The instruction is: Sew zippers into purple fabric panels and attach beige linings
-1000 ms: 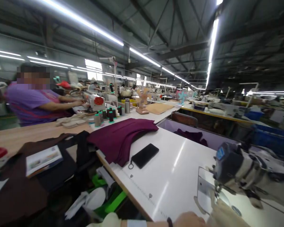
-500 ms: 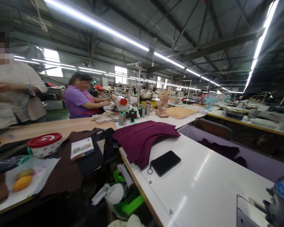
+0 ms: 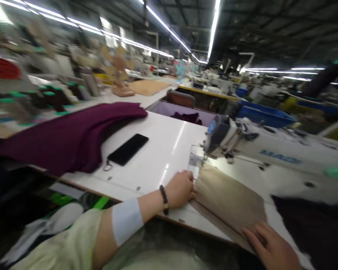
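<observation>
A tan fabric piece (image 3: 228, 198) lies on the white sewing table (image 3: 163, 150), its far end under the head of a white sewing machine (image 3: 270, 150). My left hand (image 3: 181, 189), a bead bracelet on its wrist, has its fingers curled on the left edge of the tan piece. At the bottom right my right hand (image 3: 270, 249) lies flat on the near corner of the same piece, fingers stretched out.
A black phone (image 3: 128, 149) lies on the table beside a pile of maroon cloth (image 3: 67, 135). Dark fabric (image 3: 315, 225) sits at the right. Thread cones (image 3: 53, 97) and blurred benches stand behind; a blue bin (image 3: 264, 114) is beyond the machine.
The view swung from the room and co-workers back down to the sewing machine. Both my hands are now in sight on the tan fabric piece.
</observation>
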Motion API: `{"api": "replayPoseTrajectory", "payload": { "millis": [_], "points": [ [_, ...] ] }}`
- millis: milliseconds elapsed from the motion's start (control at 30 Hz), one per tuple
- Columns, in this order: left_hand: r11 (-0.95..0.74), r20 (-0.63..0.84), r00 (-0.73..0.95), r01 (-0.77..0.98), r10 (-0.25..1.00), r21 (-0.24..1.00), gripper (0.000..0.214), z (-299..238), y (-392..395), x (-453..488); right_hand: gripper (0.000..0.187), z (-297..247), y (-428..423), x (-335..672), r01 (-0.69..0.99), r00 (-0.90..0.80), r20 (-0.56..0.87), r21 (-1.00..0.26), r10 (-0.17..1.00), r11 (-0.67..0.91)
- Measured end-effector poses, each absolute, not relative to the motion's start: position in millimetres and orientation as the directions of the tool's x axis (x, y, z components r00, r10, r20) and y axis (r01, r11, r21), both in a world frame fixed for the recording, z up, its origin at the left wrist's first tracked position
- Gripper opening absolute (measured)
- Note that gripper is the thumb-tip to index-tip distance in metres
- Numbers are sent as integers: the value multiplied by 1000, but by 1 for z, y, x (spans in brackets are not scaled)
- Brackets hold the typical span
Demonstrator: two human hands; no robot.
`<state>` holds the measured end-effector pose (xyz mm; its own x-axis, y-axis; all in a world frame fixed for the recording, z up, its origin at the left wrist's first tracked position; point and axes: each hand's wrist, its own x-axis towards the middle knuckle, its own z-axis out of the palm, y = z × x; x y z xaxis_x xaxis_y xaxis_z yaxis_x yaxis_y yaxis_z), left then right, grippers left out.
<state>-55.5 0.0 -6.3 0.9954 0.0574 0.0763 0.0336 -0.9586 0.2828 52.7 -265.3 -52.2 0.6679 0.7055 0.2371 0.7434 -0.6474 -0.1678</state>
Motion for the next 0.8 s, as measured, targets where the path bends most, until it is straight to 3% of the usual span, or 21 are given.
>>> {"api": "replayPoseTrajectory", "payload": {
  "millis": [100,167,233,333,433,567,667,800],
  "points": [
    [-947,125,992,-9,33,322,15,-14,5,-51,42,-35,-273,48,695,719,157,-180,677,-696],
    [-943,158,987,-17,37,333,6,-18,4,-52,25,-26,-265,48,657,752,103,-194,651,-728],
    [-953,197,980,-96,-39,287,8,-19,3,-56,11,-17,-258,45,633,767,52,-221,640,-742],
    [-955,232,939,-282,-254,96,20,-18,6,-58,39,-4,-252,36,726,657,-41,-235,753,-646],
    [-940,216,915,-334,-340,-66,32,-17,13,-42,48,8,-243,30,860,463,-173,-150,869,-488],
    [-910,192,890,-395,-413,-126,32,-17,20,-6,25,15,-217,45,962,259,-45,-80,965,-262],
    [-892,184,872,-441,-453,-102,28,-18,19,12,30,6,-198,69,981,142,33,-142,989,-136],
    [-894,177,877,-443,-446,-60,26,-22,14,15,38,-16,-187,90,987,160,65,-43,985,-158]
  ]
}}
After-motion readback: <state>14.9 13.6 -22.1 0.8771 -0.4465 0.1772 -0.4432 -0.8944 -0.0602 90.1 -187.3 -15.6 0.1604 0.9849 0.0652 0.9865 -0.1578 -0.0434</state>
